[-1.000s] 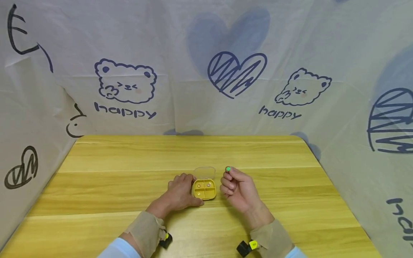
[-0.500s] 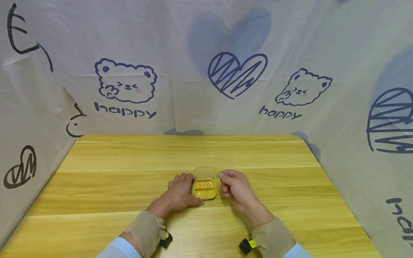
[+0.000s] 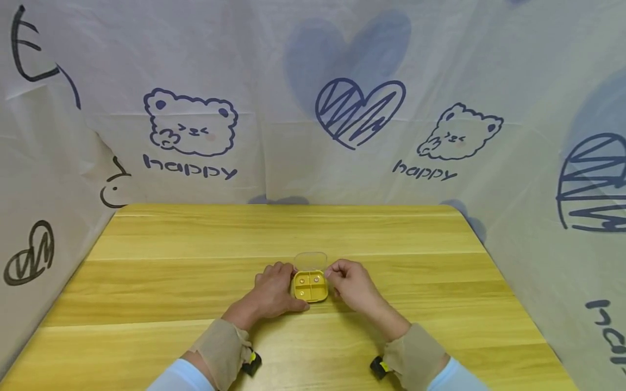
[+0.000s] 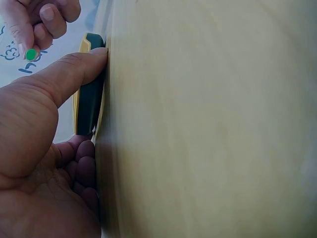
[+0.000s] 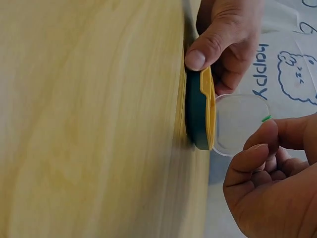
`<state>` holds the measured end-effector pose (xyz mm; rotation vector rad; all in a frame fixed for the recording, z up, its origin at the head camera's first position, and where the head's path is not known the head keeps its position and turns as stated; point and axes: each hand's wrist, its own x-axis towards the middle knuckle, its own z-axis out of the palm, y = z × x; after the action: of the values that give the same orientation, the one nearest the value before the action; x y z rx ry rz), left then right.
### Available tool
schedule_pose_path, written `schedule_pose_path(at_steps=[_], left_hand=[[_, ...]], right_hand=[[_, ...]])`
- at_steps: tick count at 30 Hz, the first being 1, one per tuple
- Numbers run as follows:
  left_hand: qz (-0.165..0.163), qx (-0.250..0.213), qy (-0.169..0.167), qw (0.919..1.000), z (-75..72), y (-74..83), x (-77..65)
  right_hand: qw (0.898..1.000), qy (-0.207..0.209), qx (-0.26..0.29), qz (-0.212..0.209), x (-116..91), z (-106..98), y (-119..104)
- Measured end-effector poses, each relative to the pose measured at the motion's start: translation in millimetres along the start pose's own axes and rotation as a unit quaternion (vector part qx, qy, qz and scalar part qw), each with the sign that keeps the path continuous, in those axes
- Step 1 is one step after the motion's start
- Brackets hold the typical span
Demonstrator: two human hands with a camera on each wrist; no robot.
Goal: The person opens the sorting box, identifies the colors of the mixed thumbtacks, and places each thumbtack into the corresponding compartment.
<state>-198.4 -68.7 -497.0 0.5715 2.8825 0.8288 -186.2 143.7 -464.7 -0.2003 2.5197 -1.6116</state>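
A small yellow pill box (image 3: 311, 300) with a dark green underside sits on the table, its clear lid (image 3: 311, 259) raised at the back. Inside are four compartments; small round pieces (image 3: 316, 280) lie in both back ones and the front left one. My left hand (image 3: 273, 292) grips the box from the left, thumb along the front and fingers behind. At the box's back right corner, my right hand (image 3: 356, 287) pinches a small round green piece (image 5: 267, 118) between thumb and index finger. In the left wrist view the green piece (image 4: 31, 54) shows its flat face.
The wooden table (image 3: 195, 233) stretches out around both hands. Behind it and on both sides hangs a white cloth (image 3: 274, 146) printed with hearts, bears and the word happy. A black camera (image 3: 251, 362) is strapped to each wrist.
My right hand has turned over, palm now lower, and moved left with the green piece, from beside the box to its back right corner. My left hand and the box have stayed put.
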Motion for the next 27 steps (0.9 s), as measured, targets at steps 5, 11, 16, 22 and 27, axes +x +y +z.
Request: schedule_pose_path(at_steps=[5, 11, 16, 22, 27], left_hand=[[0.001, -0.002, 0.001, 1.0, 0.2, 0.1, 0.2], [0.002, -0.004, 0.001, 1.0, 0.4, 0.5, 0.1], [0.001, -0.005, -0.001, 1.0, 0.2, 1.3, -0.1], [0.0, -0.001, -0.003, 1.0, 0.6, 1.2, 0.2], [-0.001, -0.005, -0.001, 1.0, 1.4, -0.4, 0.1]], right_hand=[[0.998, -0.002, -0.064, -0.02, 1, -1, 1], [0.99, 0.003, -0.128, -0.061, 0, 1, 6], [0.981, -0.001, -0.176, -0.083, 0, 4, 9], [0.963, -0.031, -0.243, -0.108, 1, 8, 10], [0.946, -0.045, -0.298, -0.123, 3, 12, 14]])
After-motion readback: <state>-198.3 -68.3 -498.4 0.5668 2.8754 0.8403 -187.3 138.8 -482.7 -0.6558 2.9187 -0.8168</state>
